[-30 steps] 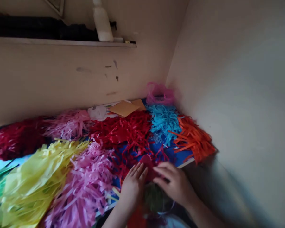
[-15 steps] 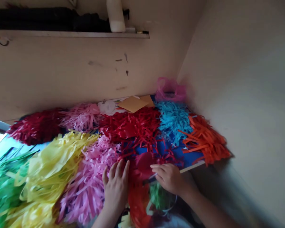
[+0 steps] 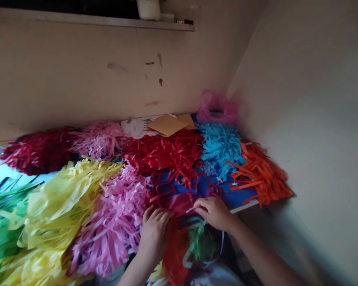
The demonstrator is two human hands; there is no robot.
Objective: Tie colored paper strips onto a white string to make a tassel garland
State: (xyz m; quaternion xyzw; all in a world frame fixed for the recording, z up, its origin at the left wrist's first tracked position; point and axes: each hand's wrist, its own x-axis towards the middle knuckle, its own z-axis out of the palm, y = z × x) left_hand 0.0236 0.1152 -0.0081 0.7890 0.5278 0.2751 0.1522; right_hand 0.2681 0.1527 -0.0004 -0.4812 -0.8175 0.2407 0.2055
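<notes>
A sheet of red tissue paper (image 3: 181, 201) with fringed strips lies at the front edge of the table. My left hand (image 3: 156, 224) bends over its near left side, fingers curled onto the red paper; the fingertips are partly hidden. In my right hand (image 3: 213, 212) a thin white ribbon (image 3: 191, 209) is pinched between thumb and fingers, its tip pointing left over the red paper. A pale length of ribbon (image 3: 222, 242) hangs below that hand. Under my hands, orange-red paper (image 3: 176, 254) and green shredded paper (image 3: 199, 240) hang at my lap.
Fringed paper bunches cover the blue table: yellow (image 3: 59, 202), pink (image 3: 116, 222), green (image 3: 6, 230), red (image 3: 167, 153), light blue (image 3: 220, 147) and orange (image 3: 262, 174). Behind them lie a tan envelope (image 3: 167, 125) and a pink plastic bag (image 3: 216, 109). A shelf (image 3: 92, 23) juts from the wall.
My left hand has shifted right, and its spread fingers have curled over the red paper. My right hand stays near the same spot, with the white ribbon now showing more clearly. The view has tilted down.
</notes>
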